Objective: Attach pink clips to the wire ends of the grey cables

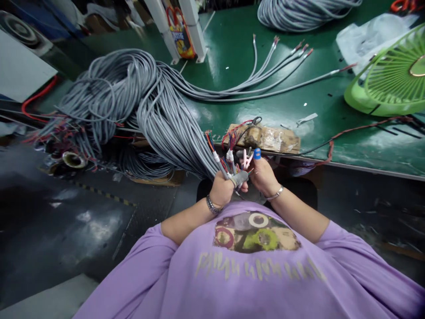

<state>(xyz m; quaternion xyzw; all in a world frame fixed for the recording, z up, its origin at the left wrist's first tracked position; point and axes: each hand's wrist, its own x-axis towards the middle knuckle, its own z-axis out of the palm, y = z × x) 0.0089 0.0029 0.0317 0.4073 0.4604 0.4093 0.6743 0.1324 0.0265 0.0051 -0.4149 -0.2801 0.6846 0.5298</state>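
My left hand (222, 188) is closed round the ends of several grey cables (217, 163) whose stripped coloured wires stick up. A grey wrap covers its forefinger. My right hand (262, 175) is closed just to the right, pinching a pink-handled tool (246, 159) among the wire ends; its thumb wears a blue cap (256, 153). Both hands sit close together in front of my chest, below the edge of the green bench (332, 113). The cables run up and left into a big grey bundle (133, 102).
More grey cables with stripped ends (282, 57) lie fanned on the bench, and another coil (299, 13) sits at the back. A green fan (392, 79) and a plastic bag (368, 37) are at the right. A taped cardboard piece (272, 138) lies at the bench edge. Dark floor at left.
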